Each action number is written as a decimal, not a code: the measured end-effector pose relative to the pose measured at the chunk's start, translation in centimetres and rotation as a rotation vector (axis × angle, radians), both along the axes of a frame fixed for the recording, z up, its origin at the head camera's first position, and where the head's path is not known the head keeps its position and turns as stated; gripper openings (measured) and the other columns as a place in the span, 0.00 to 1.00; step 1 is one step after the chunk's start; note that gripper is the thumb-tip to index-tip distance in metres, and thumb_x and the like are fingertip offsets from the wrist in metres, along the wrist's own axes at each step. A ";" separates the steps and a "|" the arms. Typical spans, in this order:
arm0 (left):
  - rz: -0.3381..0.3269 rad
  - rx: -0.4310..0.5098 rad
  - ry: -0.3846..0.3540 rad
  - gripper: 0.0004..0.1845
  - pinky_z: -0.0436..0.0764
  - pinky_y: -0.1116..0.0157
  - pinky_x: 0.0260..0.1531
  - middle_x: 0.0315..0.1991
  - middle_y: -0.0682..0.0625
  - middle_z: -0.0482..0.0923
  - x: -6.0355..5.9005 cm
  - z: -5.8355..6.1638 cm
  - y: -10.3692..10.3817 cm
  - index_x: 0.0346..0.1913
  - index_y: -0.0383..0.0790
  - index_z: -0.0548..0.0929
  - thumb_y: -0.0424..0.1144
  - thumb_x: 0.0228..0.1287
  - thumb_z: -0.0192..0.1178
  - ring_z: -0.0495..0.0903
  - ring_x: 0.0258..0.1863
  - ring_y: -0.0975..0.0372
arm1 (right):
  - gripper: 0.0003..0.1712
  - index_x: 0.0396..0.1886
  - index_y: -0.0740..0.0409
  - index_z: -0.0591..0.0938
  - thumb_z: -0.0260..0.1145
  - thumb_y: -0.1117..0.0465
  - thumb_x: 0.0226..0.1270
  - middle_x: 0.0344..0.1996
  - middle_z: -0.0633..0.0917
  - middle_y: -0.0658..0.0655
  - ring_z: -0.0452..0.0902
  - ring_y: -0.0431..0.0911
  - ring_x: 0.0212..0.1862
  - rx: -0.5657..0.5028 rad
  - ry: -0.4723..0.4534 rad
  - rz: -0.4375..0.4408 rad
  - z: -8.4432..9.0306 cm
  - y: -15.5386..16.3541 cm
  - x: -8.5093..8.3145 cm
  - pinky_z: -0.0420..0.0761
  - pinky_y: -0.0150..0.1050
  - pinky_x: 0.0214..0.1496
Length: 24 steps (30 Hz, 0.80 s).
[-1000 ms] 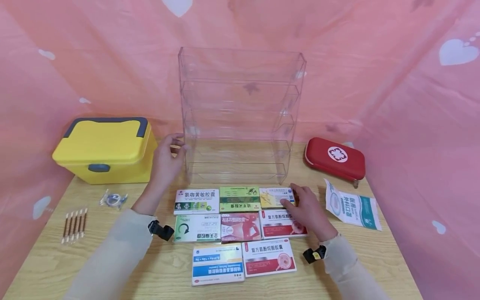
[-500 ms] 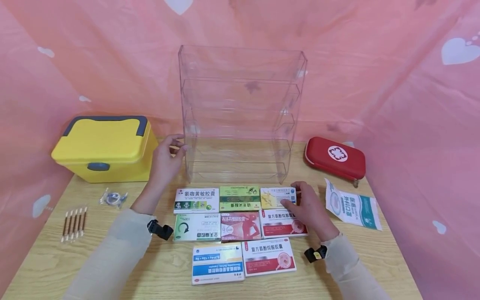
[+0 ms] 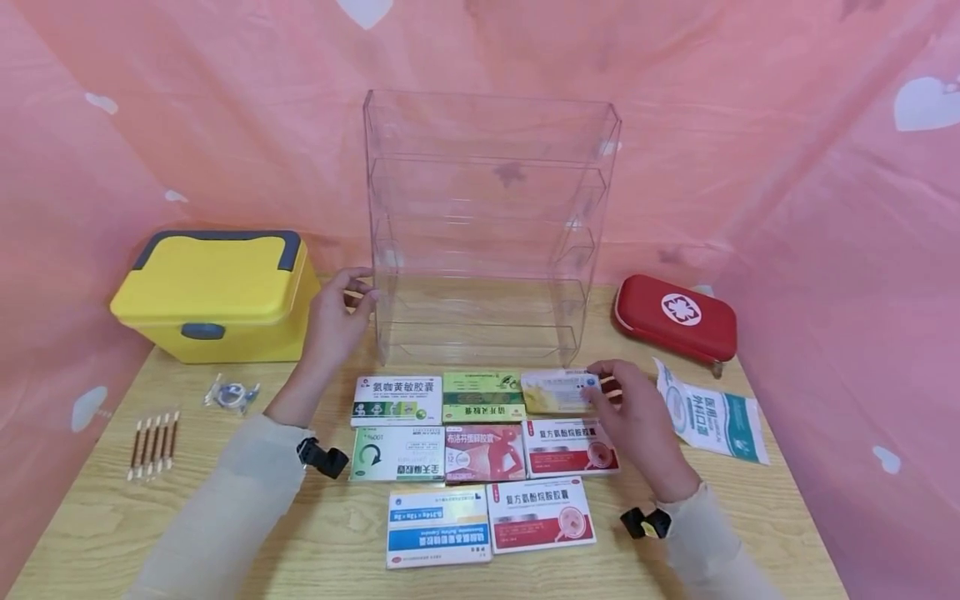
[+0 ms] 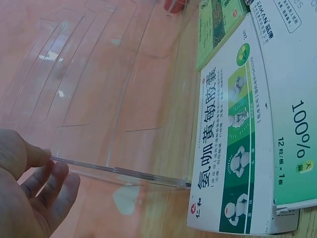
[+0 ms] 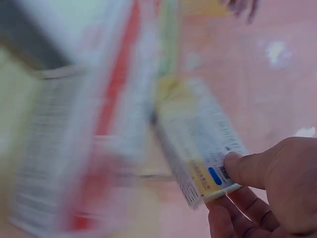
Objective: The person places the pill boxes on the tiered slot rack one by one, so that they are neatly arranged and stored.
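Head view: the right hand (image 3: 636, 417), right of the frame's centre, pinches the right end of a small, flat, white-and-yellow cardboard medicine box (image 3: 553, 393). This box lies at the right of the top row of cartons, beside a green-and-yellow cardboard box (image 3: 482, 397) and above a white cardboard box with a red band (image 3: 572, 447). Right wrist view puts the thumb on the printed face and the other fingers curled behind the end, at the lower right; the box slants there, though blur hides whether its far end touches the pale wooden table (image 3: 337, 533).

Toward the left of centre, the left hand (image 3: 336, 321) has thumb and fingers bent at the left side edge of a clear plastic tiered rack (image 3: 491, 225); in the left wrist view they nip that thin edge at the lower left.

The small carton should be light and fairly stiff, its glossy card a little slippery and easily dented at the corners. Holding it by the short end, thumb flat on the broad face, looks sound; a light squeeze should do. The rack seems rigid but brittle and light for its height, so its side panel, low down, is a sensible place to steady it.
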<state>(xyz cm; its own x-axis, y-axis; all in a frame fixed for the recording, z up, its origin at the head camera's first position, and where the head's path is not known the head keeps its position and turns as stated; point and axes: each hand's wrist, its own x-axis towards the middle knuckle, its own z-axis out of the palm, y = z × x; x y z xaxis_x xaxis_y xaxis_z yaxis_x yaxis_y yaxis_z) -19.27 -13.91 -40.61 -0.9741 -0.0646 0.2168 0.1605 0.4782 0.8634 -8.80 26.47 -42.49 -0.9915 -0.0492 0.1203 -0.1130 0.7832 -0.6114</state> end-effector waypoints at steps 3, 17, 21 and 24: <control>0.012 0.008 -0.004 0.19 0.83 0.58 0.36 0.47 0.46 0.80 0.2 0.2 -0.2 0.65 0.41 0.77 0.34 0.74 0.61 0.78 0.42 0.52 | 0.20 0.54 0.54 0.80 0.75 0.66 0.65 0.48 0.80 0.52 0.77 0.47 0.46 0.067 0.199 0.096 3.5 -0.9 -0.7 0.84 0.47 0.44; 0.013 0.019 0.045 0.18 0.84 0.66 0.29 0.43 0.44 0.81 -0.5 -0.1 0.0 0.62 0.39 0.80 0.32 0.72 0.63 0.80 0.36 0.53 | 0.15 0.51 0.62 0.81 0.69 0.58 0.71 0.48 0.83 0.51 0.81 0.39 0.45 -0.079 0.582 0.266 20.6 -9.1 -16.9 0.83 0.31 0.45; 0.007 0.016 0.037 0.17 0.84 0.62 0.31 0.43 0.46 0.81 -0.4 -0.2 0.6 0.62 0.41 0.80 0.33 0.72 0.63 0.80 0.36 0.54 | 0.16 0.55 0.58 0.80 0.66 0.55 0.73 0.51 0.82 0.49 0.80 0.39 0.48 -0.060 0.608 0.235 22.4 -11.4 -20.1 0.81 0.29 0.51; 0.001 0.016 0.017 0.18 0.85 0.60 0.32 0.44 0.46 0.81 -0.3 -0.1 1.1 0.62 0.42 0.80 0.34 0.72 0.63 0.79 0.37 0.55 | 0.16 0.57 0.55 0.80 0.66 0.56 0.74 0.53 0.81 0.49 0.80 0.40 0.49 -0.114 0.569 0.212 22.9 -12.8 -21.5 0.80 0.28 0.54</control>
